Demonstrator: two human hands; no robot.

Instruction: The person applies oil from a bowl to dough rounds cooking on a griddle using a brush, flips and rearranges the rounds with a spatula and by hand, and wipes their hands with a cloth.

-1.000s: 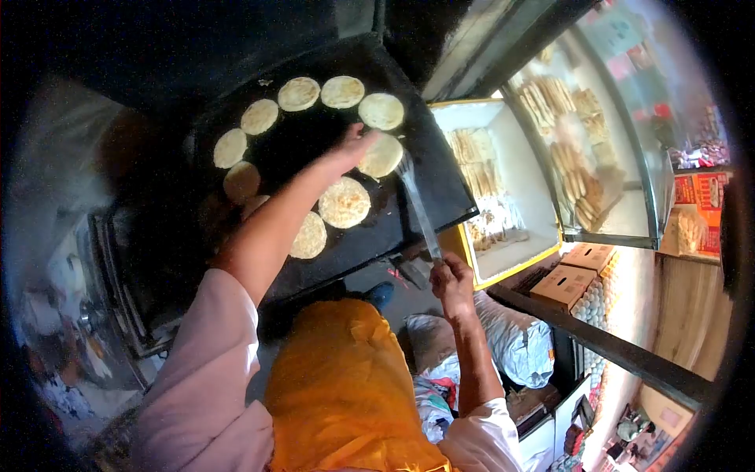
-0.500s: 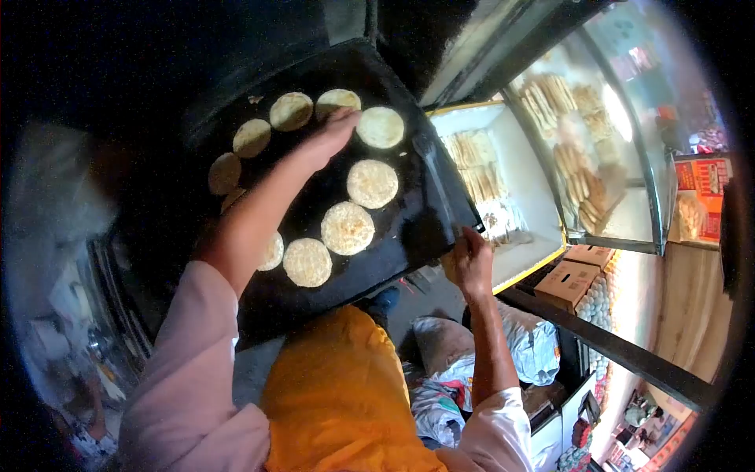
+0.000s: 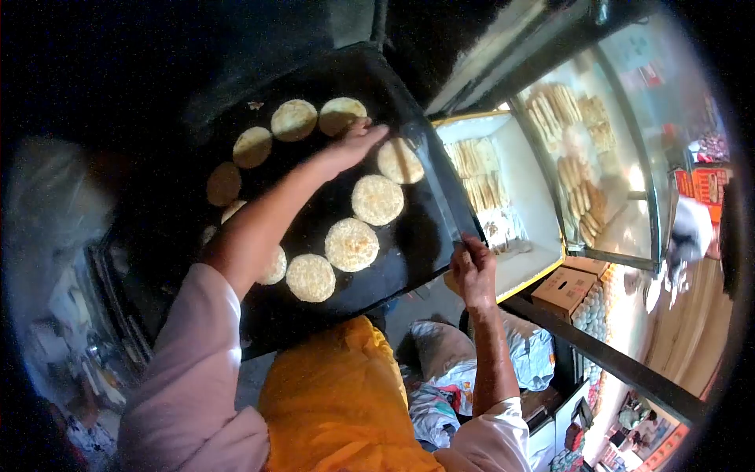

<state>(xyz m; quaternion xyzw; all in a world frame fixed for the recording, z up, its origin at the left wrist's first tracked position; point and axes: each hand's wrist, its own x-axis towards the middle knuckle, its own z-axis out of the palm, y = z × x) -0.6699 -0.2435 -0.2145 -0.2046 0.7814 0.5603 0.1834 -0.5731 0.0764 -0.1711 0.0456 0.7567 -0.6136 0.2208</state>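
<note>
Round flatbreads lie in a ring on a large black griddle [image 3: 429, 259]. My left hand [image 3: 358, 147] reaches across it with fingers stretched out, between a browned flatbread [image 3: 343, 115] at the back and a pale flatbread [image 3: 401, 161] on the right; whether the fingertips touch either is unclear. At the griddle's right corner, my right hand [image 3: 475, 273] is closed around the end of a long, flat metal spatula [image 3: 438, 181], which lies along the right edge. Nearer me are sesame-speckled flatbreads [image 3: 351, 245]. My left forearm hides part of the ring's left side.
To the right stands a white bin [image 3: 531, 189] with stacked breads, beside a glass case [image 3: 621, 173] of fried dough sticks. Cardboard boxes [image 3: 570, 289] and egg trays sit lower right. Sacks [image 3: 444, 350] lie on the floor. A person [image 3: 690, 232] is outside at the right.
My left hand has moved right, and the pale flatbread at the right has shifted right and toward me. The view has tilted slightly. A person has come into view outside. My right hand keeps its grip.
</note>
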